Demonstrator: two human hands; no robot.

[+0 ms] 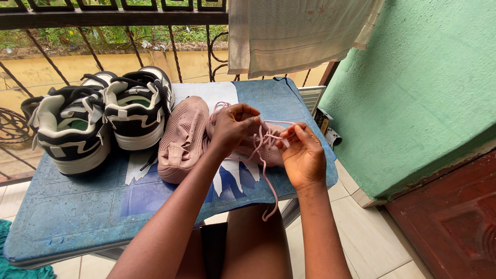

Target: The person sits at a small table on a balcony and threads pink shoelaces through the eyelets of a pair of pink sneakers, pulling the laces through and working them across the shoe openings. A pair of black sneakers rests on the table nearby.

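Head view, looking down at a blue tabletop (67, 212) set against a dark iron railing (103, 18). The left hand (232, 126) rests on a pink knit shoe (261, 147) lying near the middle of the tabletop, its fingers curled and pinching the pink shoelace (263, 165) at the shoe's upper. The right hand (304, 155) is just beside the same shoe on its right, fingers closed on another stretch of the lace, which is drawn taut between the two hands; a loose end of the lace hangs over the tabletop's near edge and ends above the person's lap. Both hands cover much of this shoe, so its toe and lacing holes cannot be made out clearly. A second pink knit shoe (183, 139), unlaced, lies just to the left, touching or nearly touching the first, sole side away and toe towards the near edge. Farther left stand two black-and-white trainers (103, 119) side by side, heels towards the viewer, close to the railing. A white patch with jagged blue shapes (227, 178) shows on the tabletop beneath and between the pink shoes. A pale towel (294, 33) hangs over the railing above the tabletop's far right corner. A rough green wall (423, 88) rises at right, with a dark red door (454, 217) below it and pale floor tiles (372, 243) under the tabletop. A teal cloth (10, 258) shows at the lower left corner.
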